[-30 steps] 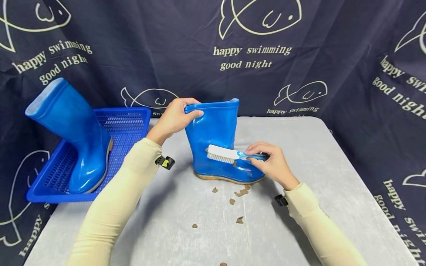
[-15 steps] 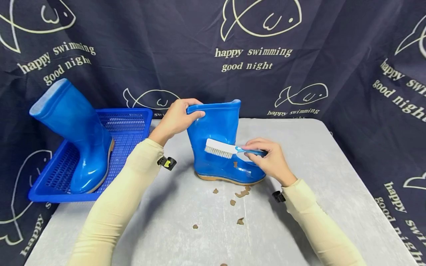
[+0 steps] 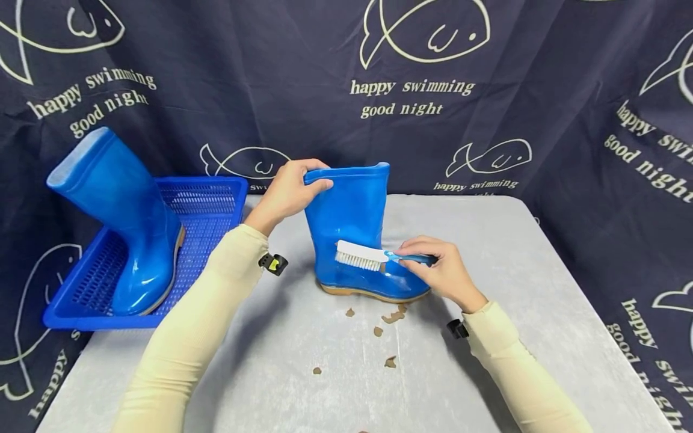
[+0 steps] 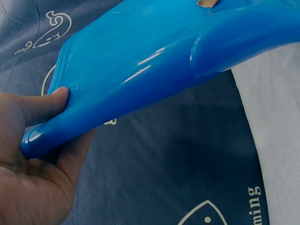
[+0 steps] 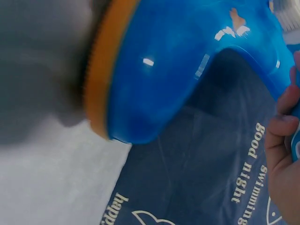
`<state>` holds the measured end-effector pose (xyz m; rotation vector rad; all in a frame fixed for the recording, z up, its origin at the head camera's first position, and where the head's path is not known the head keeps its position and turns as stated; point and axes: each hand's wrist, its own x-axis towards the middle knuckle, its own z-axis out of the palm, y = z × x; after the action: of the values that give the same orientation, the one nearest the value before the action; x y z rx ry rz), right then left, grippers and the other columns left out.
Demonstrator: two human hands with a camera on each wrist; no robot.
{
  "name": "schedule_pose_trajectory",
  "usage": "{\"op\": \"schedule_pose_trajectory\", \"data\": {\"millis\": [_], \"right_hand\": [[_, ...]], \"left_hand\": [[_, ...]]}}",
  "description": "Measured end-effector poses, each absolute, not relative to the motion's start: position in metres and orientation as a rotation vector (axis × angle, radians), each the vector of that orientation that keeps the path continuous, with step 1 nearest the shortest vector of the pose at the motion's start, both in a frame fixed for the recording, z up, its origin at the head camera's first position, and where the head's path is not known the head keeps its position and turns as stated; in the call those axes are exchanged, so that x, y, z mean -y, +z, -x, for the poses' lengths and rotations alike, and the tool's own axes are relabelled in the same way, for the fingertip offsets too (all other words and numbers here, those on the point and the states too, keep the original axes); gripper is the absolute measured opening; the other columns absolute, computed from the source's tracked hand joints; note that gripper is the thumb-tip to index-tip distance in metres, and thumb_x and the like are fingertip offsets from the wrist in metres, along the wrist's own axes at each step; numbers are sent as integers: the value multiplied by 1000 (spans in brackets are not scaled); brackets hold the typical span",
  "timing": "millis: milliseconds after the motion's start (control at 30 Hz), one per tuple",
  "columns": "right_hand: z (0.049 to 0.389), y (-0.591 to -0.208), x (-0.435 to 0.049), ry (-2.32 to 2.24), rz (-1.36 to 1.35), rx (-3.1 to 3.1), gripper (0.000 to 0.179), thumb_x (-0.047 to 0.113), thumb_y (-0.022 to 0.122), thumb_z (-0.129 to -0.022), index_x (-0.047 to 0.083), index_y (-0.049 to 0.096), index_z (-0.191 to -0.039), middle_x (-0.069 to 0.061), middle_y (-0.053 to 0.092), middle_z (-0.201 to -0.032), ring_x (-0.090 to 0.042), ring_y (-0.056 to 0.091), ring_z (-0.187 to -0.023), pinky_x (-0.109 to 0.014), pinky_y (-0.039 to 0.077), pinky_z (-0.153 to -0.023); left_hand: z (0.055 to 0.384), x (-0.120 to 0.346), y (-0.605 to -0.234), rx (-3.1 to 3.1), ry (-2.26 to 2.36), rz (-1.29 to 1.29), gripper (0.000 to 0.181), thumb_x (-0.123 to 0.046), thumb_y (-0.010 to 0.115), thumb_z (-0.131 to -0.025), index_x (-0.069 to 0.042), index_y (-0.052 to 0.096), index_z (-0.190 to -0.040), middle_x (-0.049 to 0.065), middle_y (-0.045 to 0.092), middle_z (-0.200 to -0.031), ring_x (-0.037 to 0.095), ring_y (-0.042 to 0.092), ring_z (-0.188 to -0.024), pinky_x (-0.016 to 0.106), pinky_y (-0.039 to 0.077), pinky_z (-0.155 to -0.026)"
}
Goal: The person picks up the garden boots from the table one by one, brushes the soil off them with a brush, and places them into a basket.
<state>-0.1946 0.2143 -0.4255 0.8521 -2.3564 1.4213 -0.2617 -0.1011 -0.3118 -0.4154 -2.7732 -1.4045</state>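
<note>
A blue rain boot [image 3: 346, 207] stands upright on the table, its toe toward the right. My left hand [image 3: 289, 189] grips the top rim at the back of its shaft, thumb [image 4: 58, 98] on the outside. In my right hand [image 3: 444, 264] is a white brush [image 3: 360, 252] with a blue handle, pinched between thumb and fingers. Its bristles lie against or just before the boot's ankle; contact is hard to tell. Brown mud patches cling to the boot; one mud patch [image 5: 237, 19] shows near the bristles in the right wrist view.
At the left, a second blue rain boot [image 3: 130, 222] leans inside a blue plastic basket [image 3: 211, 204]. Several brown mud flakes [image 3: 391, 362] lie on the grey table [image 3: 460, 385] before the boot. A dark fish-print curtain [image 3: 303, 72] hangs behind and at both sides.
The brush rose a little along the boot's ankle, then came back down with my right hand. My left hand keeps its grip on the rim, and the boot stays in place.
</note>
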Motion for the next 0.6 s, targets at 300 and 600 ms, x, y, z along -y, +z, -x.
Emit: {"op": "schedule_pose_trajectory", "data": {"millis": [300, 600], "right_hand": [[204, -418, -210, 1438, -746, 2388, 20, 0, 78, -84, 6, 80, -103, -15, 75, -107, 1, 64, -103, -12, 53, -89], [195, -425, -216, 1402, -763, 2438, 19, -1, 79, -82, 8, 80, -99, -12, 77, -105, 1, 65, -105, -13, 48, -97]], "left_hand": [[261, 99, -310, 2786, -1371, 434, 29, -27, 65, -99, -14, 67, -125, 7, 68, -129, 26, 67, -113, 49, 52, -104], [259, 103, -307, 2797, -1369, 433, 29, -25, 64, -99, -13, 66, -126, 7, 68, -130, 27, 66, -116, 50, 51, -106]]}}
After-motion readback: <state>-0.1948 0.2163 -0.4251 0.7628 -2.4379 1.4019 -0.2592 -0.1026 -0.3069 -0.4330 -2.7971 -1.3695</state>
